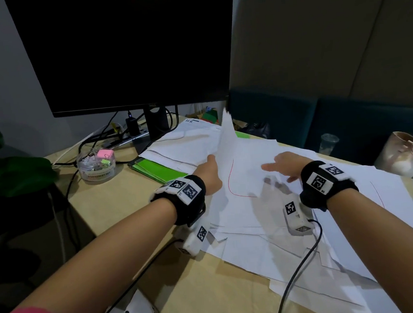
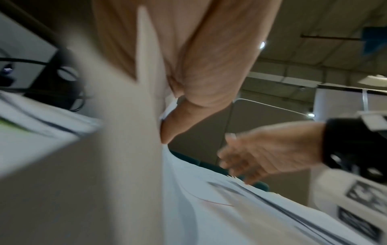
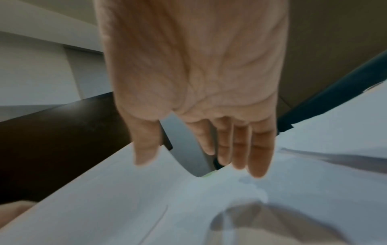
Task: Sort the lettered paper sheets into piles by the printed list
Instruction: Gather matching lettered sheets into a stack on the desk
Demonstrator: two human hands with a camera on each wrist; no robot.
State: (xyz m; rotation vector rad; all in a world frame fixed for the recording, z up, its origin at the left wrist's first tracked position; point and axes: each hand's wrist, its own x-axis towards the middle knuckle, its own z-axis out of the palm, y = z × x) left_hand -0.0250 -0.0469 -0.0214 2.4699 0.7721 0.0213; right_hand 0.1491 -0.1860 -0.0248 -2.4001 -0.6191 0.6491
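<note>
I read the left hand (image 1: 210,172) pinching a sheet (image 1: 227,139) upright (to check its letter?); right hand (image 1: 285,165) flat, fingers straight, over the pile (image 1: 255,217).

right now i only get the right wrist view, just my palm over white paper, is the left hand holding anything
Observer: Yes, the left hand pinches a raised paper sheet by its edge.
Operator: is my right hand on anything
Observer: No, the right hand hovers open over the loose sheets.
Operator: what's left of the papers
Observer: Green folders and a clear stationery tub, beside the monitor stand.
</note>
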